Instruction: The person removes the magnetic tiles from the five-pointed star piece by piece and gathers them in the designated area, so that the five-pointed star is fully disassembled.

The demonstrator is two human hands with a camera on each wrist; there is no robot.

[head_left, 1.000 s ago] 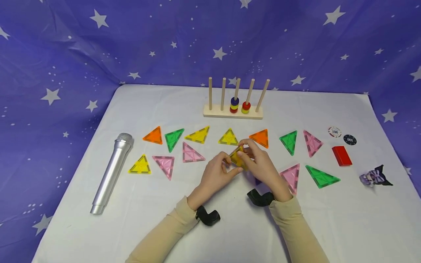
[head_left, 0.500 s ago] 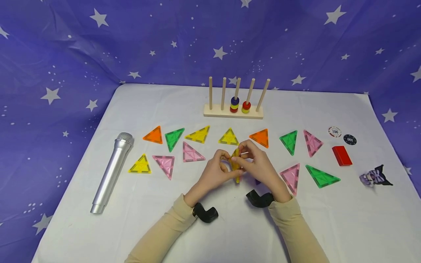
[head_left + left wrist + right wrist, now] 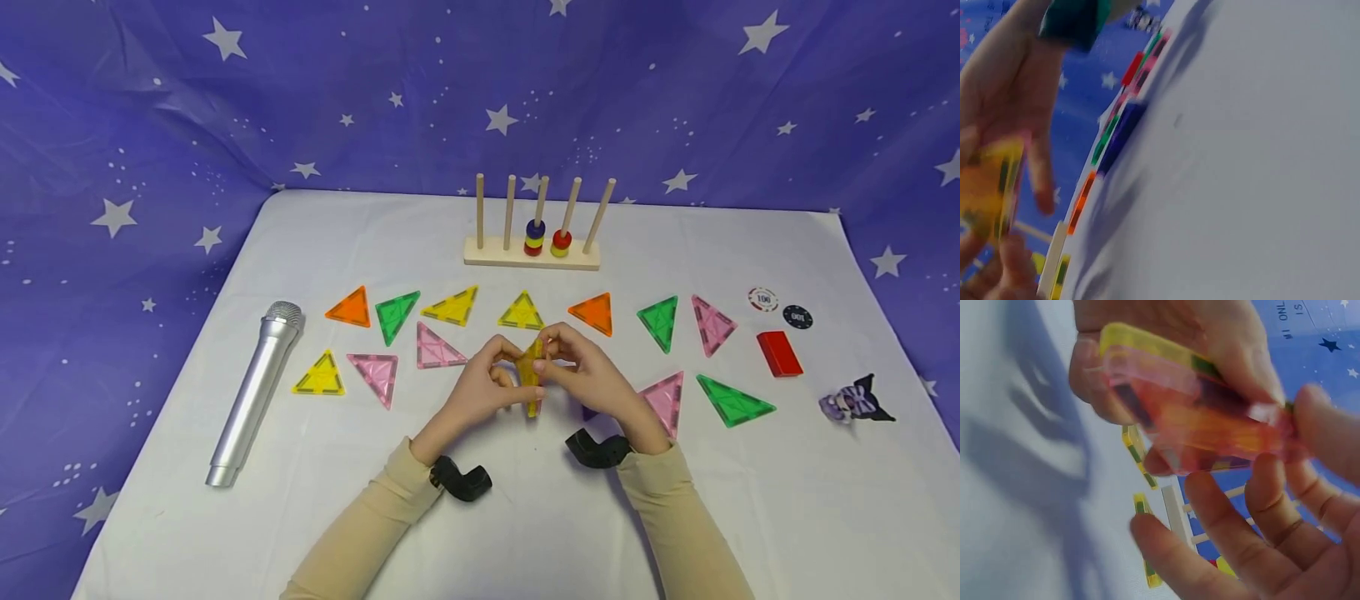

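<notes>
A yellow triangular magnetic tile (image 3: 532,379) and a pink triangular magnetic tile (image 3: 1172,412) are held face to face above the table, tilted on edge. My left hand (image 3: 486,382) pinches the pair from the left, thumb low and fingers at the upper side. From the right, my right hand (image 3: 592,371) grips the same pair between thumb and fingers. In the right wrist view the pink tile covers most of the yellow one. A dark blue tile (image 3: 1122,136) lies on the table, mostly hidden behind the right hand in the head view.
Several loose triangular tiles lie around, among them an orange tile (image 3: 592,314) and a green tile (image 3: 735,402). A wooden peg rack (image 3: 532,254) with rings stands behind. A silver microphone (image 3: 255,392) lies left; a red block (image 3: 780,354), chips and a small figure (image 3: 855,402) sit right.
The held tiles have turned from showing the yellow face to nearly edge-on. The left hand has shifted slightly left and its fingers have adjusted on them. The tiles on the table have stayed put.
</notes>
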